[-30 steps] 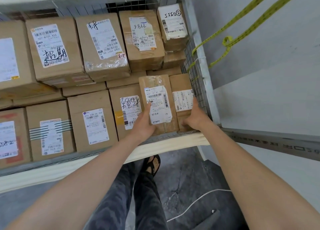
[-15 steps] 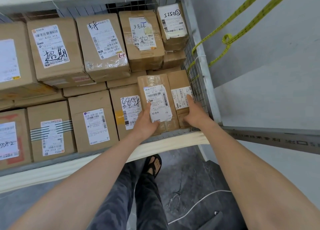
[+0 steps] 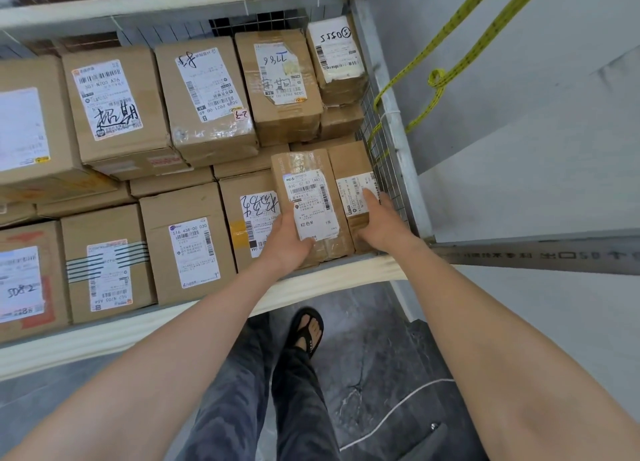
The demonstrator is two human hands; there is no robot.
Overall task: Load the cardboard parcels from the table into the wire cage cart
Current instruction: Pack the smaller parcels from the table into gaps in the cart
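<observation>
1. Grey floor (image 3: 363,374) runs under the near edge of the cart (image 3: 104,337), which is seen from above. A pale wall stands on the right.
2. Count: eleven parcels (image 3: 207,96) show a labelled top, five in the back row and six in the front row. Brown edges of lower boxes show between the rows; their number cannot be told.
3. Count: two hands, one yellow strap (image 3: 446,72) tied at the cart's right post, one white cable (image 3: 391,415) on the floor, and one sandal (image 3: 308,332).
4. Edges: the front row's near ends sit just behind the front rail. The end parcel (image 3: 349,162) lies in the front right corner, its right side just beside the mesh wall (image 3: 384,155).
5. Room: a dark gap shows behind the back row at the far mesh. Little room shows between boxes elsewhere.
6. Taped parcel (image 3: 304,162): long and narrow, brown card under glossy clear tape, with a white barcode label. It is in the cart's front row, touching the end parcel, and its left edge covers part of the scribbled label on the next box.
7. Left hand (image 3: 289,238): grips the taped parcel's near left corner, thumb on the label, fingers curled around the side.
8. Right hand (image 3: 379,223): rests on the end parcel with one digit straight along its label. The others go down the mesh side, so I cannot tell whether they curl.
</observation>
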